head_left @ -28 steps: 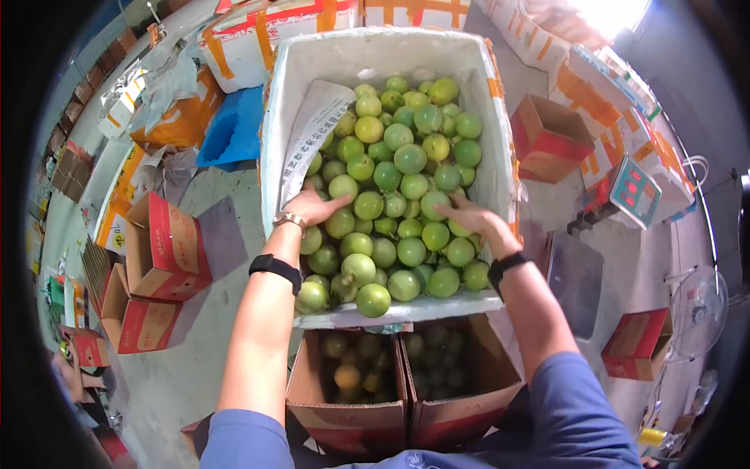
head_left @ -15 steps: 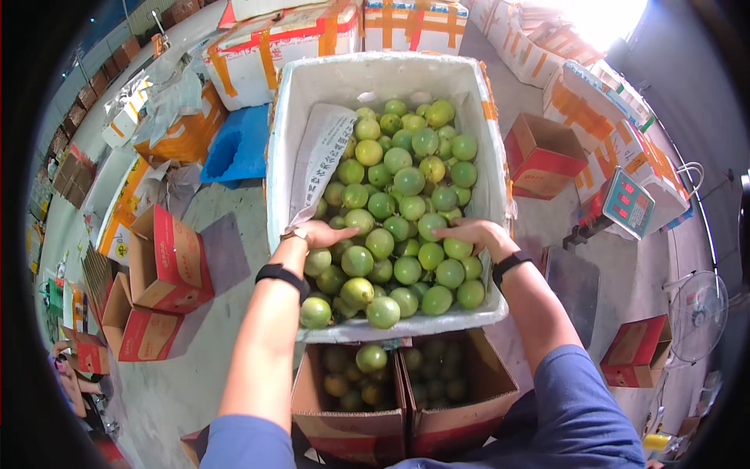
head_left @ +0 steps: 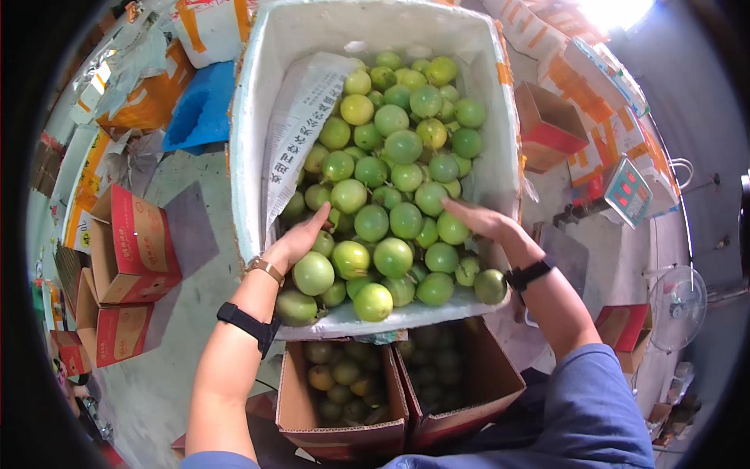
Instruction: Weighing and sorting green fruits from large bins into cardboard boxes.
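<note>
In front of me a white foam box (head_left: pixel 312 30) holds a heap of round green fruits (head_left: pixel 402 147) that look like passion fruit, some of them yellowish. My left hand (head_left: pixel 301 234) lies along the left side of the heap, fingers stretched out and touching the fruits. On the other side, my right hand (head_left: pixel 483 220) is open too, its fingertips against a fruit. Several fruits sit between the two palms, near the box's front rim. Printed paper (head_left: pixel 306 113) lines the left inner wall. Below that rim stand two open cartons, a left one (head_left: pixel 336 439) and a right one (head_left: pixel 465 422), both with fruits inside.
Stacked red and brown cartons (head_left: pixel 139 242) stand at left, with a blue tray (head_left: pixel 199 109) beyond them. At right are an open carton (head_left: pixel 551 129), a scale display (head_left: pixel 627 192) and a fan (head_left: pixel 678 309). Taped foam boxes (head_left: pixel 215 31) line the back.
My hands have moved farther apart, and the fruits between them have shifted within the heap. The foam box appears larger and higher in view. A bright fruit at the left carton's far side no longer shows there.
</note>
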Demonstrator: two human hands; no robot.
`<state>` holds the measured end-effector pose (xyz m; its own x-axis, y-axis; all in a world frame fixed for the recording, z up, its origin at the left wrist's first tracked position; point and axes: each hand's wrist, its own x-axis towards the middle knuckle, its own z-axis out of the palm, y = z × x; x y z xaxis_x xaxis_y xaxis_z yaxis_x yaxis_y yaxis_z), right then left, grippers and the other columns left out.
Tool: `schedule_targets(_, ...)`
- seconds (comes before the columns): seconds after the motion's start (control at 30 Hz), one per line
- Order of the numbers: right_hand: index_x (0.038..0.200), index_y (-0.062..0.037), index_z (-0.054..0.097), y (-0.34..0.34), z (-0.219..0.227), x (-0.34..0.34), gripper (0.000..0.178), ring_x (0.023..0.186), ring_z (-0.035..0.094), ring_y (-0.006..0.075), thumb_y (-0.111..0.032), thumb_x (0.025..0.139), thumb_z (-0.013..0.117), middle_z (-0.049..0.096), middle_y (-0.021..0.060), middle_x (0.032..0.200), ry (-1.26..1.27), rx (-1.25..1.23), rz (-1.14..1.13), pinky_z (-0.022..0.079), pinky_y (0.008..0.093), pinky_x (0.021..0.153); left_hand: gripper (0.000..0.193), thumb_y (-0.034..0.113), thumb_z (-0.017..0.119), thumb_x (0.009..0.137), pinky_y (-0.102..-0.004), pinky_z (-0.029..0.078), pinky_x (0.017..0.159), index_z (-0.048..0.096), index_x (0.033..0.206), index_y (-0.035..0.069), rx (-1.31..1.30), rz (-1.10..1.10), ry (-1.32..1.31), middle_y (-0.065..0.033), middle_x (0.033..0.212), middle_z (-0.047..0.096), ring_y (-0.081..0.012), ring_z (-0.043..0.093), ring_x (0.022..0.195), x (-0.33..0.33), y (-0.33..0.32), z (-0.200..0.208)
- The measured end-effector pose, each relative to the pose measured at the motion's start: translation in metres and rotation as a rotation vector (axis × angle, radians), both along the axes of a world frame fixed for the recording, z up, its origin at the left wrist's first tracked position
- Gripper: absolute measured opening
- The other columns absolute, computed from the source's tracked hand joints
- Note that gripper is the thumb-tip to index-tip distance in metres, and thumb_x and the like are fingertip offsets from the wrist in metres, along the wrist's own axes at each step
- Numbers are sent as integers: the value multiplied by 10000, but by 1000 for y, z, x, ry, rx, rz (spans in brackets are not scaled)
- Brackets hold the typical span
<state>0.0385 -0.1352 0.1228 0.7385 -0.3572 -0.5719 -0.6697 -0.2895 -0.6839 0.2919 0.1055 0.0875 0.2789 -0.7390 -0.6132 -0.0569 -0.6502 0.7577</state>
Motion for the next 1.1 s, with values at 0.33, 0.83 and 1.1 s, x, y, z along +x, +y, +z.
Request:
schedule_targets(0.33,1450,-95,290,45,-24,-29,803,1230,433,351,-656,888,408,389,123,1420,-181,523,-536,401,480,962,1015,768,443,788,-317,373,993,490,1247,-137,5,154,99,-242,1263,530,-256,510,1177,2,0,-24)
schedule_targets(0.83,1349,-78,462,61,2,-13,666,1091,558,142,-593,938,369,527,70,1303,-179,1030,-158,485,289,890,803,665,423,875,-360,429,996,329,1433,95,-167,-84,860,-92,1380,454,-193,510,1189,-53,-20,9)
schedule_targets(1.1,1413,-32,356,101,27,-50,703,1280,409,225,-513,916,483,453,161,1366,-574,1154,273,281,362,1089,726,642,349,916,-329,464,897,400,1342,57,-427,-294,564,-108,1216,508,-188,529,1099,-85,25,90)
